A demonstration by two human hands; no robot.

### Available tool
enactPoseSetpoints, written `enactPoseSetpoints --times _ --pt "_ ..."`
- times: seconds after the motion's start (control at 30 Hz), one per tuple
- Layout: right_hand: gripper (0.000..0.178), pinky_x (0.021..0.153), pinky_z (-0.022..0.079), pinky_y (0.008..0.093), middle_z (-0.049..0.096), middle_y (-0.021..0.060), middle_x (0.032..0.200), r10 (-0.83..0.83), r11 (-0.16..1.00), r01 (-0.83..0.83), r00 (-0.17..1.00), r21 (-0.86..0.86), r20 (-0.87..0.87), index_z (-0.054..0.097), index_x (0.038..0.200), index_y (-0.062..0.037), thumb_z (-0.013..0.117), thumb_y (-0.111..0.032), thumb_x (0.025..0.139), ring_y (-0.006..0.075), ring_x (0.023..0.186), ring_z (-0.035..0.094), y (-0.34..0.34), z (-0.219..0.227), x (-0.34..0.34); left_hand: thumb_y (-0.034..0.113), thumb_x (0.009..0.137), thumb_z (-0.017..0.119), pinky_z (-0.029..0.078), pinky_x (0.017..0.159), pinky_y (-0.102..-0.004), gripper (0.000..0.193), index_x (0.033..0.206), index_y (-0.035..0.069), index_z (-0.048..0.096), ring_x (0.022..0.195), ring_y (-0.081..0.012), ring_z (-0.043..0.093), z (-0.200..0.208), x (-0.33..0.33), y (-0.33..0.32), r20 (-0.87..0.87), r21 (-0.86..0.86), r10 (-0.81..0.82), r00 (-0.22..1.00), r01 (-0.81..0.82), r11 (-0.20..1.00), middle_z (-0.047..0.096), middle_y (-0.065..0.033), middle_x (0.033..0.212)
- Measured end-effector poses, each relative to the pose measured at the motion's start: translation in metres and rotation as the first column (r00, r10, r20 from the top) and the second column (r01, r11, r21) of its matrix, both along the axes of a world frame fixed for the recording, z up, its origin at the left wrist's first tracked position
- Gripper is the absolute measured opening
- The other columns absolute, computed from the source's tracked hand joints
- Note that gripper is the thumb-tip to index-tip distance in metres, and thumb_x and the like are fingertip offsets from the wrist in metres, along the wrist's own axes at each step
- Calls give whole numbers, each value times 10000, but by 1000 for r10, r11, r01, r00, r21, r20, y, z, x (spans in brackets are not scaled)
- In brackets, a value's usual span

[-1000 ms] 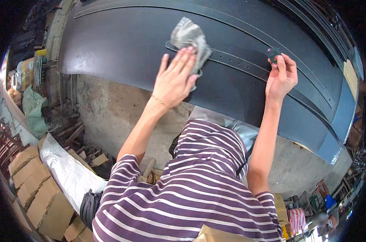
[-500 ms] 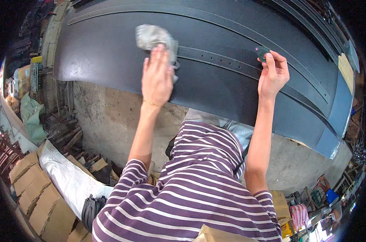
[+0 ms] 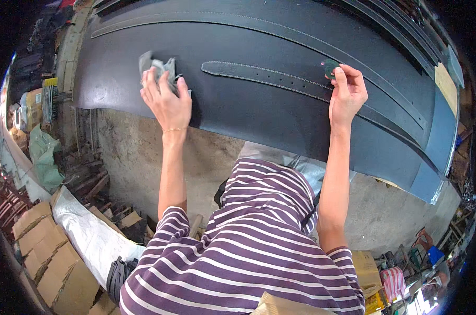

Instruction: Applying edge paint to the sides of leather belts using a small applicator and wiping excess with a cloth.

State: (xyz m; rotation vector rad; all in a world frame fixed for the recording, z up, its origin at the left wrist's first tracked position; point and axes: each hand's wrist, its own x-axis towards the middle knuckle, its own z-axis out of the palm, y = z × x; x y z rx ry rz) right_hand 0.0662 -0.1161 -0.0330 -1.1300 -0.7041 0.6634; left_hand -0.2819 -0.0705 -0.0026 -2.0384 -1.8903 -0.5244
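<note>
My left hand (image 3: 167, 102) is bent over a crumpled grey cloth (image 3: 153, 62) on the dark sheet-covered table (image 3: 117, 79), its fingers curled on the cloth. To the right lies a black leather belt strap (image 3: 248, 72) with pale edge stitching, its holed, rounded end pointing left. Above that strap, my right hand (image 3: 348, 97) pinches a small dark green, roundish flat piece (image 3: 330, 68) between thumb and fingers; its exact kind is unclear. A second stitched black strap (image 3: 222, 20) curves along the far side, running from the left down to the right.
More black straps (image 3: 390, 31) lie along the table's far right edge. Cardboard boxes (image 3: 54, 257) and a white sheet (image 3: 86, 231) are at lower left. A green sack (image 3: 44, 157) sits at the left. Grey concrete floor (image 3: 128, 152) shows below the table edge.
My left hand has moved left and slightly nearer with the cloth, off the near strap, uncovering its rounded end. My right hand has shifted slightly left with the green piece.
</note>
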Motion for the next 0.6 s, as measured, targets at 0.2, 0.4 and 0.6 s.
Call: enactPoseSetpoints --times 0.2,0.4,0.6 --pt "91 669 506 223 661 32 884 14 1000 -14 1000 -4 -1 678 1001 0 688 -32 916 88 775 621 0 1 -2 94 856 673 430 985 -433 367 1221 61 658 1133 -315 561 -6 37 -20 232 -93 -435 870 465 881 601 -130 1185" --pt "82 671 499 217 656 31 869 19 1000 -19 1000 1 7 673 990 3 686 -34 917 81 769 612 2 3 -3 72 851 658 423 984 -441 373 1223 91 668 1133 -319 547 -9 38 -20 195 -73 -454 869 474 877 583 -124 1208" --pt "78 672 491 216 652 22 860 23 1000 -23 1000 -11 3 674 981 -1 693 -31 912 77 761 606 1 5 -5 72 850 661 421 980 -436 338 1186 94 679 1125 -320 548 -10 38 -20 228 -57 -438 869 461 885 584 -124 1192"
